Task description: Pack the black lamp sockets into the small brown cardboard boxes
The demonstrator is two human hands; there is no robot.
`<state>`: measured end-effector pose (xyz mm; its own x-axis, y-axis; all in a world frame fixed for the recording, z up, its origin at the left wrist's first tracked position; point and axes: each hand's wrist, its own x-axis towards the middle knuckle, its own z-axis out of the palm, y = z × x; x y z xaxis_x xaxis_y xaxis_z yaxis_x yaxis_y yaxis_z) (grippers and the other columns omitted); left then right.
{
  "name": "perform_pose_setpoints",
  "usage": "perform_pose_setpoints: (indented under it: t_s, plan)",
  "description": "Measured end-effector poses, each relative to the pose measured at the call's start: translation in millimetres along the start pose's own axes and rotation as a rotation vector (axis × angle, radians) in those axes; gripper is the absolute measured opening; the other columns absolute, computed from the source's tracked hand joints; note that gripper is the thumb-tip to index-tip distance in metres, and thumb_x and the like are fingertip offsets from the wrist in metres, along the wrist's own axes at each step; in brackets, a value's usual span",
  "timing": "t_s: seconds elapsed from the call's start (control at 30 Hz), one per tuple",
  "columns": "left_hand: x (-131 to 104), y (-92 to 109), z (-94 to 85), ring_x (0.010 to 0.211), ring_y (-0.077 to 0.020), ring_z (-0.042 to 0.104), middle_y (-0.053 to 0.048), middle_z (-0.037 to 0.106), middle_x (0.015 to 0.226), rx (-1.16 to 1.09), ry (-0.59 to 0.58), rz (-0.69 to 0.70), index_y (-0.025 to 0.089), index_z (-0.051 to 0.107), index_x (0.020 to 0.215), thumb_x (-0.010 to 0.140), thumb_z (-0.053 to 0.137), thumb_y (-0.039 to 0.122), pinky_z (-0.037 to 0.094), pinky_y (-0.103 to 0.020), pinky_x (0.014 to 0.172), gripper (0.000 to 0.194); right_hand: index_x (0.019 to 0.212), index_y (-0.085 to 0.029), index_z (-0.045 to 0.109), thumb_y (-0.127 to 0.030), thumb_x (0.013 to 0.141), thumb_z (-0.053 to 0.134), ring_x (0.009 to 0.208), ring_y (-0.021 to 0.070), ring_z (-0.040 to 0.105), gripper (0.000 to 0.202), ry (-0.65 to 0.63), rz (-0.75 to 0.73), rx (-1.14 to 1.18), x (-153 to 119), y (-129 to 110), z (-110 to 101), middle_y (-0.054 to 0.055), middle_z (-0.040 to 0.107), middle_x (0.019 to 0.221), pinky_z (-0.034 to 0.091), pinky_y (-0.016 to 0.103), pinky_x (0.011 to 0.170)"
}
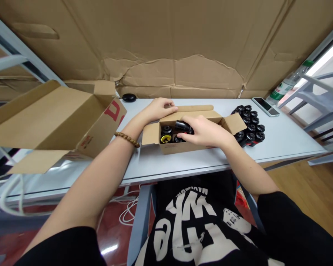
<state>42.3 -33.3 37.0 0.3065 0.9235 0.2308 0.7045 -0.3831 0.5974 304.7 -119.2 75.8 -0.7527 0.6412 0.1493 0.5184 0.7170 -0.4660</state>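
A small cardboard box [180,149] stands on the table with its flaps folded out. Inside it are several black cylindrical parts with round, ringed ends, and one part with a yellow end [165,139]. My right hand [202,130] reaches over the box, closed round a black cylindrical part [183,126] that lies tilted between thumb and fingers. At the back left corner, my left hand [161,109] has its fingers curled at the end of the box's rear flap [195,108]. To the right, a cluster of similar black parts [251,125] stands upright, packed close together.
A larger open cardboard box [97,127] stands at the left. A black oval object [129,97] lies near the rear edge. A phone [265,107] and a plastic bottle [281,88] are at the far right. Tall cardboard [172,44] walls off the back; white cables [129,210] hang below.
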Motion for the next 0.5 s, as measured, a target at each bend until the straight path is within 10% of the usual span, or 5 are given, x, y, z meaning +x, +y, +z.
perform_pose_setpoints:
  t_s: [0.5]
  plan:
    - [6.6,-10.0,11.7,0.092,-0.0267,0.064,-0.003,0.072,0.083,0.026,0.041,-0.059,0.023,0.064,0.076,0.084,0.066,0.048,0.051,-0.036,0.083,0.026,0.135,-0.024,0.060,-0.019,0.099,0.065,0.086,0.0240,0.066,0.037,0.205,-0.168,0.032,13.2,3.3,-2.0,0.004,0.079,0.104,0.051,0.035,0.083]
